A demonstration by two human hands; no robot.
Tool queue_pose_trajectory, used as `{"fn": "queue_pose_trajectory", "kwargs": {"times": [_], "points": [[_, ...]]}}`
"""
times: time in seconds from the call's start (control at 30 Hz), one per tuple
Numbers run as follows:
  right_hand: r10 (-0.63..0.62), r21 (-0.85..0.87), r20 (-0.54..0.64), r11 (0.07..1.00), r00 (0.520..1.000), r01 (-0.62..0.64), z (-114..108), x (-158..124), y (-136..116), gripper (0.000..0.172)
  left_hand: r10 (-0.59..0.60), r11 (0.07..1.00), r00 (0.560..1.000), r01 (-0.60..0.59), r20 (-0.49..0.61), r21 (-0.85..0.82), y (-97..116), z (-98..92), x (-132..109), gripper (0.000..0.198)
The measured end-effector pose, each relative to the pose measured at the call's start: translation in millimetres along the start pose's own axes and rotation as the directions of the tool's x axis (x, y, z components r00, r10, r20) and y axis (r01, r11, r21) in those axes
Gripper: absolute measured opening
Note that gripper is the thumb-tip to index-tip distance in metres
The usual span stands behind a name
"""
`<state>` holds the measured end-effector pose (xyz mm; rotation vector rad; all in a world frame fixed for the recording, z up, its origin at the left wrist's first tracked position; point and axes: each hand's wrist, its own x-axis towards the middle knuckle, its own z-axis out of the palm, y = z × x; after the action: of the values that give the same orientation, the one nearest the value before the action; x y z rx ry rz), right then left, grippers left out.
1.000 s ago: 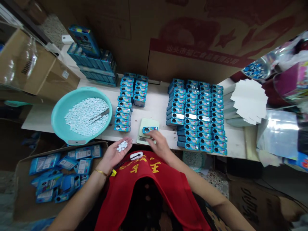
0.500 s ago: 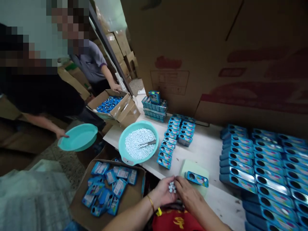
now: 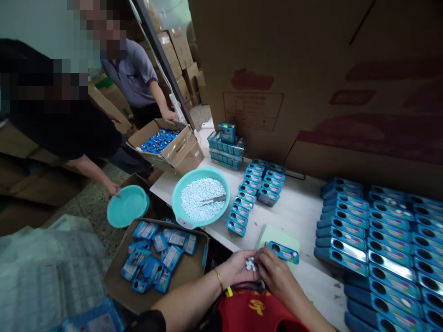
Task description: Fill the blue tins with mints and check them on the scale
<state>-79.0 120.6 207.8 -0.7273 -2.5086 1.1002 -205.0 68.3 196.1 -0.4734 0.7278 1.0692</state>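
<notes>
My left hand is cupped, palm up, around a small heap of white tablets. Against its fingertips, my right hand has its fingers pressed together at the edge of the heap; what they pinch, if anything, is hidden. Just beyond my right hand, a blue tin with a dark round opening lies on a pale green pad. Farther left, a turquoise basin full of the same white tablets stands on the white table, with a metal scoop in it.
Rows of blue tins fill the right side; shorter rows stand mid-table. A carton of blue packs is at lower left. Another carton holds blue pieces. A co-worker's hand grips an empty turquoise basin; another person stands behind.
The co-worker's empty basin has moved right, nearer the carton of blue packs. My hands stay together over the tablets, with small finger movement; the view has shifted slightly.
</notes>
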Motion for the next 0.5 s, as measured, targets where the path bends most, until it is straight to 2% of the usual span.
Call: {"fn": "queue_pose_trajectory", "kwargs": {"times": [0.13,0.23,0.33,0.43,0.5], "points": [[-0.086,0.007,-0.031,0.996,0.996,0.087,0,-6,0,0.021,-0.05,0.999,0.999,0.05,0.006,0.004,-2,-6.1,3,0.014],[-0.093,0.052,-0.062,0.994,0.994,0.096,0,-6,1,0.021,-0.054,0.998,0.998,0.053,0.031,0.013,-1,-6.5,4,0.011],[-0.085,0.098,-0.053,0.991,0.995,0.09,-1,-5,-4,0.021,-0.031,0.999,1.0,0.03,0.006,0.028,-2,-3.9,0,0.01],[-0.035,0.192,-0.062,0.98,0.997,0.046,-3,-3,-10,0.02,-0.036,0.999,0.999,0.036,0.013,0.03,-2,-3.2,-4,0.011],[0.061,0.269,-0.141,0.963,0.988,-0.021,-8,-3,-6,0.016,-0.051,0.998,0.998,0.051,0.023,0.025,2,-3.4,-4,0.012]]}}
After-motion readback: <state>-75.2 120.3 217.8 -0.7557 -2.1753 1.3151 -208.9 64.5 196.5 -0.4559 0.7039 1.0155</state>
